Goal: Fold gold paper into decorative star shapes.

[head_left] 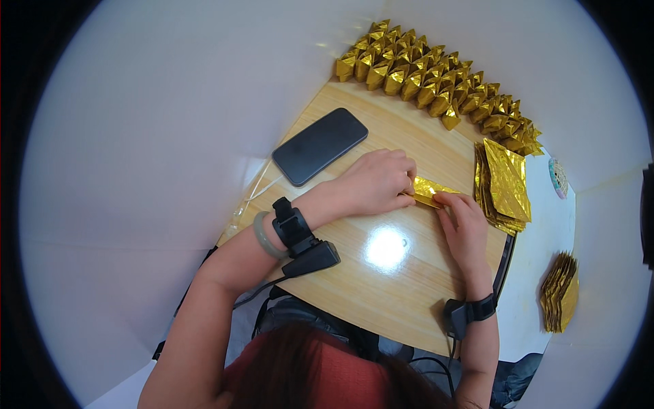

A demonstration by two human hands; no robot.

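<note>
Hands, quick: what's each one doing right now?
Left hand: closed, pressing down on the left end of the folded gold paper strip.
Right hand: fingertips pinching the strip's right end.

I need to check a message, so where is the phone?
In the head view, the dark phone lies face up on the wooden board, left of centre, just beyond the left hand.

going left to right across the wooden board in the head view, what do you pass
phone → left hand → folded gold strip pinched between both hands → right hand → stack of flat gold sheets → smaller pile of gold sheets off the board
</note>
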